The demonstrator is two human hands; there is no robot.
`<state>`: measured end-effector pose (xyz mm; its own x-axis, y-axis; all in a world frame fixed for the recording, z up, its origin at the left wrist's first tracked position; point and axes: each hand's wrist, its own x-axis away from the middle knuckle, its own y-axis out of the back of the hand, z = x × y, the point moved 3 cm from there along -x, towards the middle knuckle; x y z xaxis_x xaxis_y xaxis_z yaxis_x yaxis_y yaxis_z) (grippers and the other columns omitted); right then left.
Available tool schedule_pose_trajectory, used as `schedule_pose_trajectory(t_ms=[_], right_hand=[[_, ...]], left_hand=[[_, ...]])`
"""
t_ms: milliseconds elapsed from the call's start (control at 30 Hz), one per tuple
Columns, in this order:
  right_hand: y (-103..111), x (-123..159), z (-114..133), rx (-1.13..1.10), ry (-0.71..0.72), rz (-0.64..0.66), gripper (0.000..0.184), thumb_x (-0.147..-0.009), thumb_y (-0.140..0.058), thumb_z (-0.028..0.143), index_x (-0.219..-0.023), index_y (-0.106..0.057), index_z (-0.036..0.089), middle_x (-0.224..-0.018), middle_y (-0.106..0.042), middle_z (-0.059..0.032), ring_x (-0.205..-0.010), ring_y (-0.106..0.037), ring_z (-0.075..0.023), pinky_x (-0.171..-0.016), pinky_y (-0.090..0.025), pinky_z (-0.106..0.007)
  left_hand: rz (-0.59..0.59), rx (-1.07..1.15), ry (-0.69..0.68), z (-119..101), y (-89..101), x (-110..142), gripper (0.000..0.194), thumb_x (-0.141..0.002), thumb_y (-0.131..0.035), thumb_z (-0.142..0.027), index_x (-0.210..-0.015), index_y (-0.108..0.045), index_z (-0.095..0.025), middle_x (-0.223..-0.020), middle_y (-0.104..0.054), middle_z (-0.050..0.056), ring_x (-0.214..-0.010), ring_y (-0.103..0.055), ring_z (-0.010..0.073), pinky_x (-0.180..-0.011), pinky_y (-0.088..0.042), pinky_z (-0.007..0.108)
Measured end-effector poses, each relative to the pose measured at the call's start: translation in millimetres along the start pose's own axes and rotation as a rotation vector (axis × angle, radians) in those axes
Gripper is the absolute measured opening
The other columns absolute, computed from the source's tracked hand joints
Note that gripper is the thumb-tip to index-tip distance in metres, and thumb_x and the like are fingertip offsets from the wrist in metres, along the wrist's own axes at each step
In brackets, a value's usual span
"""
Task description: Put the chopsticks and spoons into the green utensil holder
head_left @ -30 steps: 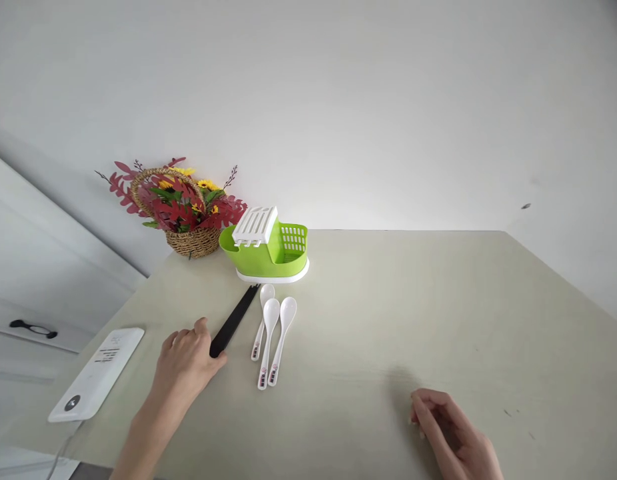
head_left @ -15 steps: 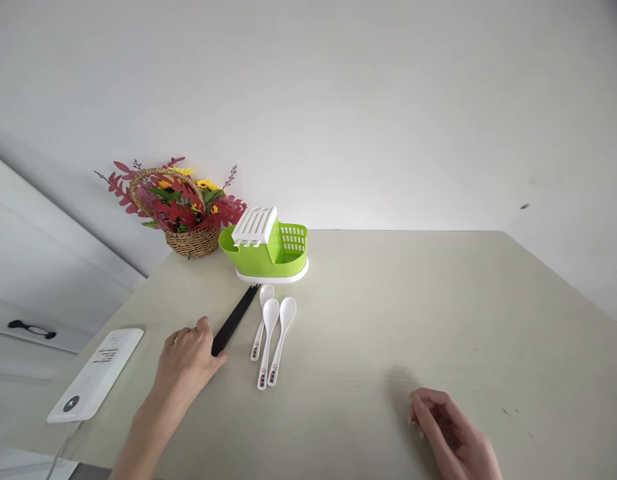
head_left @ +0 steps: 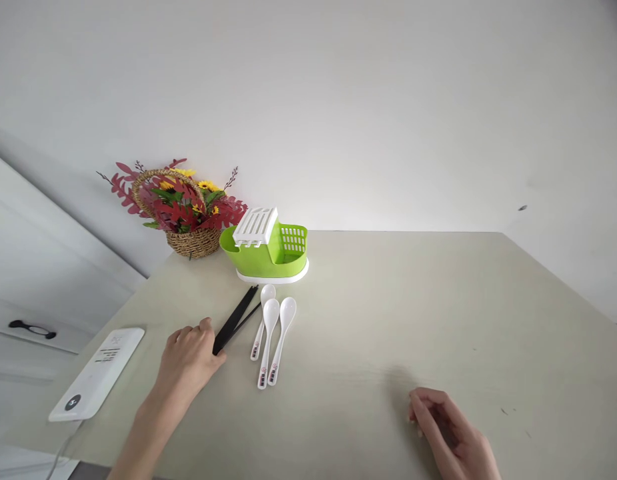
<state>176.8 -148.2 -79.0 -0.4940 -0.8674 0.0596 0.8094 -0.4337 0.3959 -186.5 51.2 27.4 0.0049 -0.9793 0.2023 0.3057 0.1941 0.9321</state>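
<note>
My left hand [head_left: 187,361] is closed on the near ends of a bundle of black chopsticks [head_left: 235,319] that lies on the beige table [head_left: 388,320]; the sticks fan slightly apart at their far tips. Right of them lie three white spoons [head_left: 270,333], side by side, bowls pointing away from me. Behind them stands a green cutlery holder [head_left: 271,250] with a white slotted top, on a white base. My right hand [head_left: 451,433] rests on the table near its front edge, fingers loosely curled, with nothing in it.
A wicker basket of red and yellow artificial flowers [head_left: 181,207] stands at the back left against the wall. A white flat device [head_left: 96,373] with a cable lies at the table's left edge. A white cabinet with a black handle [head_left: 31,328] is at far left.
The chopsticks have spread apart at their far tips, one end lifting slightly under my left hand. My right hand has stayed where it was.
</note>
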Motion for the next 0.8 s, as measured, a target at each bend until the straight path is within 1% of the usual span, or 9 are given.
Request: schedule_pose_trajectory(t_ms=[200, 467, 567, 700, 800], right_hand=[[0.5, -0.5, 2.3, -0.001, 0.042, -0.015, 0.042, -0.095, -0.055, 0.065, -0.088, -0.066, 0.025, -0.073, -0.067, -0.0024, -0.066, -0.063, -0.0153, -0.061, -0.05, -0.02], [0.2, -0.5, -0.1, 0.012, 0.05, -0.016, 0.041, -0.095, -0.055, 0.064, -0.089, -0.065, 0.025, -0.074, -0.067, -0.0022, -0.066, -0.062, -0.0153, -0.063, -0.051, -0.02], [0.1, -0.4, 0.6, 0.018, 0.037, -0.027, 0.042, -0.095, -0.055, 0.064, -0.088, -0.065, 0.025, -0.073, -0.067, -0.0019, -0.066, -0.062, -0.0155, -0.062, -0.05, -0.02], [0.1, 0.3, 3.2, 0.018, 0.03, -0.024, 0.042, -0.095, -0.054, 0.065, -0.088, -0.065, 0.025, -0.073, -0.067, -0.0011, -0.067, -0.062, -0.015, -0.064, -0.049, -0.019], [0.3, 0.6, 4.9, 0.013, 0.03, -0.022, 0.042, -0.095, -0.054, 0.065, -0.088, -0.066, 0.025, -0.074, -0.067, -0.0016, -0.067, -0.062, -0.0152, -0.063, -0.049, -0.02]], left_hand=[[-0.001, 0.009, -0.003, -0.1, 0.2, -0.1, 0.032, -0.084, -0.054, -0.024, -0.113, -0.062, -0.012, -0.095, -0.076, 0.016, -0.106, -0.069, 0.035, -0.094, -0.047, 0.041], [-0.03, -0.001, -0.013, -0.5, -1.3, -1.7, 0.027, -0.081, -0.055, -0.024, -0.104, -0.065, -0.014, -0.088, -0.075, 0.015, -0.1, -0.07, 0.0354, -0.091, -0.048, 0.041], [-0.016, 0.001, -0.003, -0.8, -1.2, -2.6, 0.026, -0.081, -0.053, -0.021, -0.102, -0.066, -0.014, -0.087, -0.075, 0.015, -0.098, -0.071, 0.0348, -0.09, -0.048, 0.041], [0.043, -0.005, 0.01, -1.6, -2.2, -3.0, 0.026, -0.084, -0.051, -0.019, -0.105, -0.066, -0.013, -0.09, -0.076, 0.016, -0.1, -0.072, 0.0342, -0.089, -0.048, 0.04], [0.04, 0.012, 0.002, -2.4, -3.4, -1.5, 0.031, -0.089, -0.046, -0.018, -0.113, -0.063, -0.01, -0.096, -0.075, 0.018, -0.104, -0.07, 0.0338, -0.09, -0.048, 0.041]])
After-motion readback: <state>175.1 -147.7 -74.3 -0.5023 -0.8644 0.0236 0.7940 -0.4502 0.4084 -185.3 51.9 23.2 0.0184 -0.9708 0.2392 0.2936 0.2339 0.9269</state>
